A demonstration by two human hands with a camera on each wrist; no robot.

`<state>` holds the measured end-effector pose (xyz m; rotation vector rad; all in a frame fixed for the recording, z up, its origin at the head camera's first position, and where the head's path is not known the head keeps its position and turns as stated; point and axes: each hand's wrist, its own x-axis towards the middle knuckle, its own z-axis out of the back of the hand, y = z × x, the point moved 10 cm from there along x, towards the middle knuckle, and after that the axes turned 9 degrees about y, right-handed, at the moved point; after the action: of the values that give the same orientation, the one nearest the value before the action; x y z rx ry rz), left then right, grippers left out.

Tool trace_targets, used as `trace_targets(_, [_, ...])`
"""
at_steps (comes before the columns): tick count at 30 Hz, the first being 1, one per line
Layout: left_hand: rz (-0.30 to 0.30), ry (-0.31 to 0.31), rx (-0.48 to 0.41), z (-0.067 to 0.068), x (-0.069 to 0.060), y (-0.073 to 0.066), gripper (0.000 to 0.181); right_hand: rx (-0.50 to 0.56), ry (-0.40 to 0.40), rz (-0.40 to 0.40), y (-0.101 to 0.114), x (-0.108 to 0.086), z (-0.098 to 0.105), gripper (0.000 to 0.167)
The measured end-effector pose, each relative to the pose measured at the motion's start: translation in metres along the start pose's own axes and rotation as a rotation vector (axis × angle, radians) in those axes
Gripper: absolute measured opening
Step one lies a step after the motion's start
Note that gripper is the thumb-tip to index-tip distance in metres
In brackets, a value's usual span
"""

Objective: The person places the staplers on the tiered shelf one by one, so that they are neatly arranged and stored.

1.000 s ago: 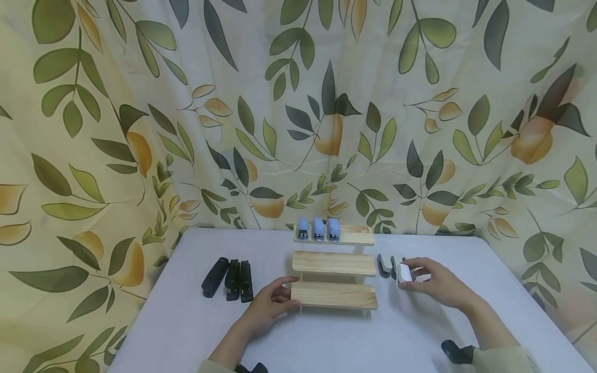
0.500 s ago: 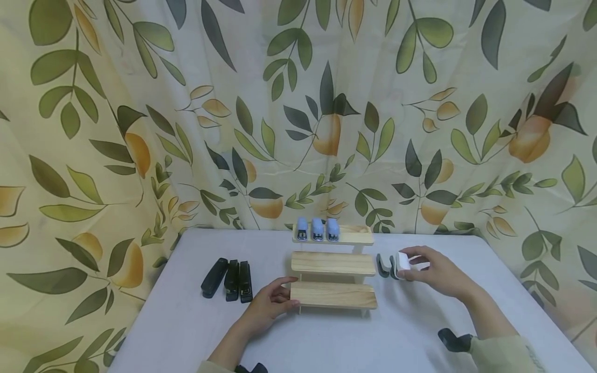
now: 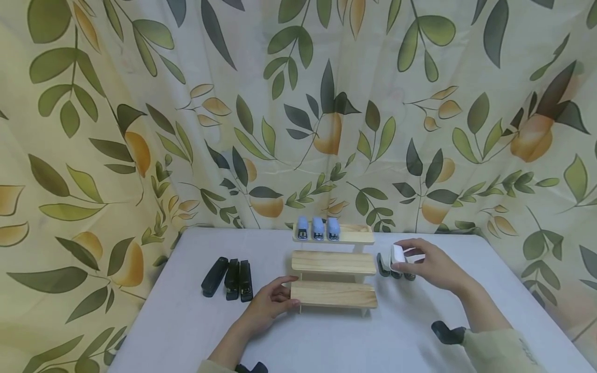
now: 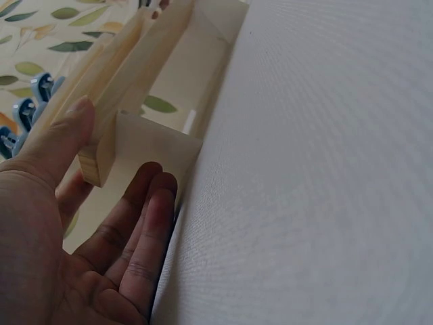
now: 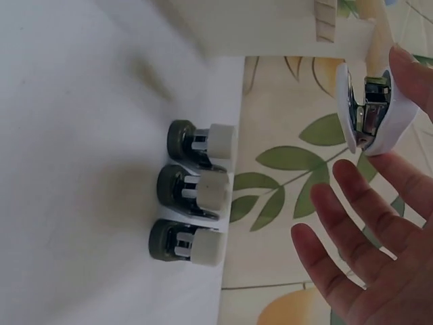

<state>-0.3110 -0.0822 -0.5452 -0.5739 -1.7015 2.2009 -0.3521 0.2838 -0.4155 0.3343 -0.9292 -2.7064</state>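
A small white stapler is pinched by the thumb and index finger of my right hand, its other fingers spread. It hangs above the table, right of a tiered wooden display stand. Below that hand stand three small staplers with off-white tops and dark green bases, side by side. My left hand holds the left end of the stand's lowest board, thumb on one side and index finger on the other. Its remaining fingers lie by the translucent side support. Three light blue mini staplers stand on the top board.
Three black staplers lie together on the white table, left of the stand. A curtain with leaf and fruit print hangs behind the table. Dark devices sit at the wrists.
My right hand has lifted the white stapler and moved slightly left and away from me, uncovering the staplers beneath. My left hand stays at the stand.
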Motion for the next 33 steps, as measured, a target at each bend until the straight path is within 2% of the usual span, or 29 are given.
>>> trace_targets(16, [0.02, 0.01, 0.004, -0.001, 0.0, 0.002, 0.061, 0.004, -0.031, 0.051, 0.024, 0.007, 0.011, 0.069])
trace_targets(27, [0.022, 0.011, -0.008, -0.001, 0.001, 0.003, 0.062, 0.002, -0.035, 0.051, 0.037, 0.01, 0.015, 0.074])
trace_targets(33, [0.014, 0.012, -0.012, -0.001, 0.0, 0.002, 0.062, 0.011, -0.038, 0.093, 0.045, 0.015, 0.016, 0.074])
